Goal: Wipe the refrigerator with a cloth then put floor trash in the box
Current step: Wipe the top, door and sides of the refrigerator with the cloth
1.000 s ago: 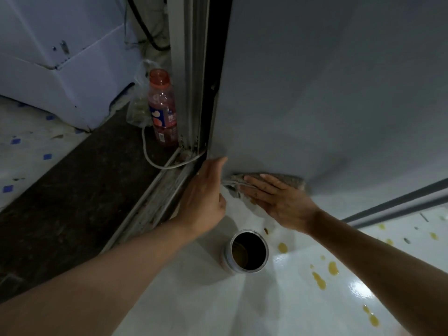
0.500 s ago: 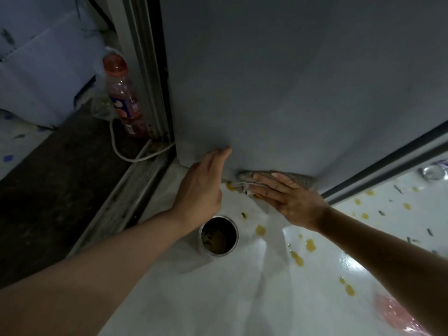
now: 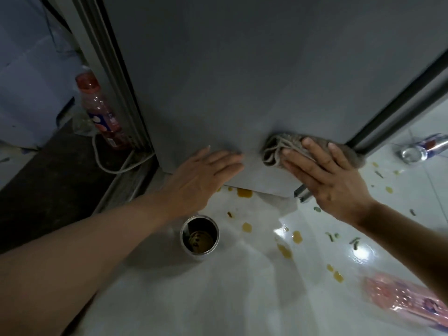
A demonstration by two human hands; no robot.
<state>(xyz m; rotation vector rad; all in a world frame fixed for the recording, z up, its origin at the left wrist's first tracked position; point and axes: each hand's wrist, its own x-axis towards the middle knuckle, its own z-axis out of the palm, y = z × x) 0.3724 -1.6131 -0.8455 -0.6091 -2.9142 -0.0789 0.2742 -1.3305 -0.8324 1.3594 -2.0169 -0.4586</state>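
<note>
The grey refrigerator [image 3: 242,69] door fills the upper middle of the view. My right hand [image 3: 324,175] presses a crumpled grey-brown cloth [image 3: 278,146] flat against the door's lower right part, fingers straight. My left hand [image 3: 203,175] rests flat on the door's lower left corner, fingers straight, holding nothing. On the white floor lie pieces of trash: an open metal can [image 3: 200,235] standing below my left hand, a fallen drink can [image 3: 421,149] at the right, and a pink plastic wrapper [image 3: 402,301] at the bottom right.
Yellow spill spots [image 3: 244,193] and green scraps [image 3: 355,242] dot the floor. A red drink bottle [image 3: 101,115] stands left of the refrigerator by a white cable [image 3: 109,166] and a metal door track. A white carton [image 3: 31,76] sits at far left.
My right hand has slid the cloth rightward along the door's bottom edge, toward the dark seam. My left hand has laid flatter on the door. The view has shifted right, showing the drink can.
</note>
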